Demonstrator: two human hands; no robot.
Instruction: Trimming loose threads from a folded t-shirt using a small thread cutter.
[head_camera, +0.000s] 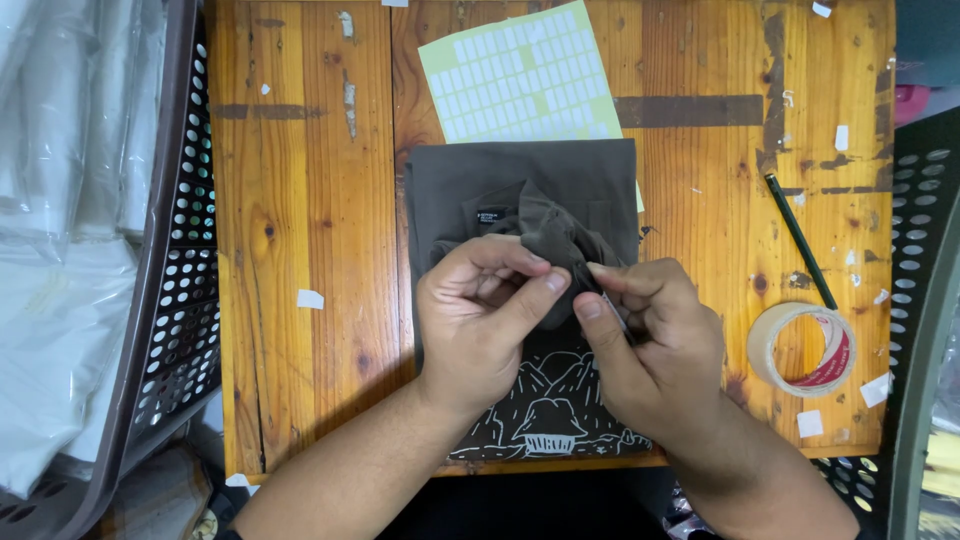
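I see both hands meeting at mid-table over a folded dark shirt (520, 190) — my left hand (480, 320) pinches a bunched fold of its cloth, my right hand (650, 340) nips a small thin piece against it. A sticker sheet (515, 75) lies just behind the shirt. Right of my hands sit a tape roll (802, 348) and a pencil (800, 240); a perforated basket (180, 250) of clear bags flanks the left.

Label sheet (517, 75): pale yellow-green backing w/ grid of small white rectangular stickers, top centre of table, lower edge under folded dark shirt. Small black neck label (490, 215) inside collar. Clear plastic bags (60, 200) piled in basket, left.
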